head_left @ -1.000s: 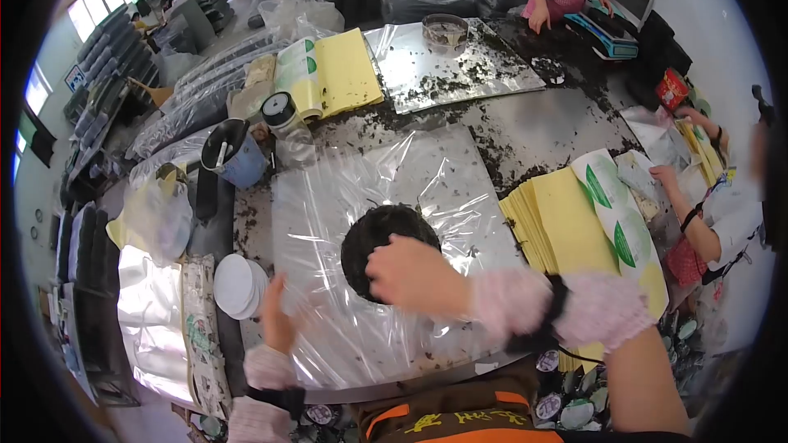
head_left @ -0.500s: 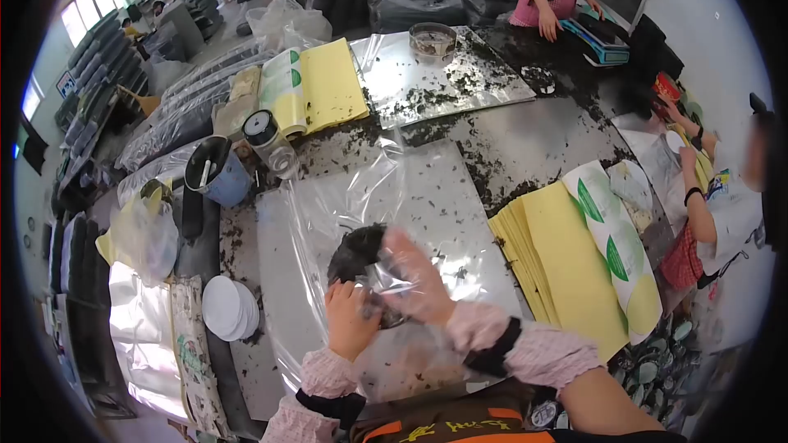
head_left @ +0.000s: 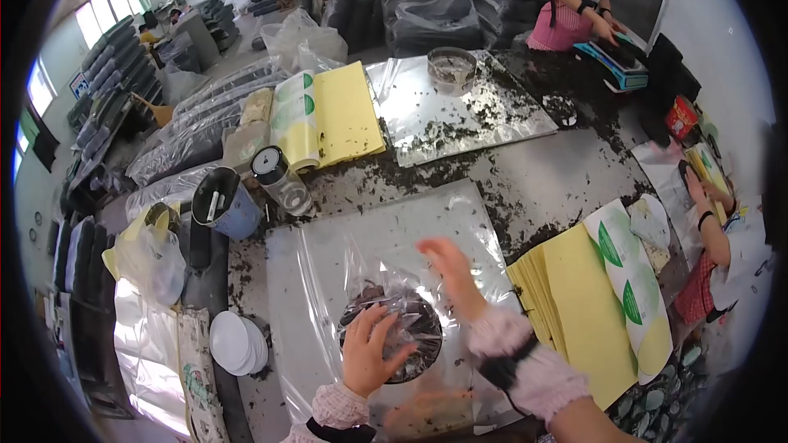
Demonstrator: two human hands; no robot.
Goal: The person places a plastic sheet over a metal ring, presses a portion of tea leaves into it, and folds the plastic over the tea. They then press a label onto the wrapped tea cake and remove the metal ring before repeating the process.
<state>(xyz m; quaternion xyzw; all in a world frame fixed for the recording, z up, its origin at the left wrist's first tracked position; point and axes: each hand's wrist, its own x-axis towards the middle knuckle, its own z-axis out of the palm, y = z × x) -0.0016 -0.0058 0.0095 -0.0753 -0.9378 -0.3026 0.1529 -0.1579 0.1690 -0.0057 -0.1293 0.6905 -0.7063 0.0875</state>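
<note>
A round, dark mass under clear plastic film [head_left: 423, 324] sits on a metal sheet [head_left: 443, 213] in front of me. My left hand [head_left: 373, 351] rests on the film over its left side, fingers spread. To the upper right of the round mass, my right hand [head_left: 453, 272] is raised with its fingers apart and nothing in them. The clear film [head_left: 328, 279] spreads wrinkled across the left part of the sheet. What lies inside the round shape is partly hidden by the film's glare and my left hand.
Yellow sheets [head_left: 587, 303] lie at the right, white discs [head_left: 234, 344] at the left. A blue bucket [head_left: 234, 209] and clear jar [head_left: 287, 189] stand upper left. Behind are a round ring [head_left: 451, 70] and dark flakes. Two co-workers stand at the upper right and far right.
My right hand has lifted away from the dark mass, up and to the right. My left hand has spread over the film. The dark material's raised top now looks flatter. The camera view has shifted slightly.
</note>
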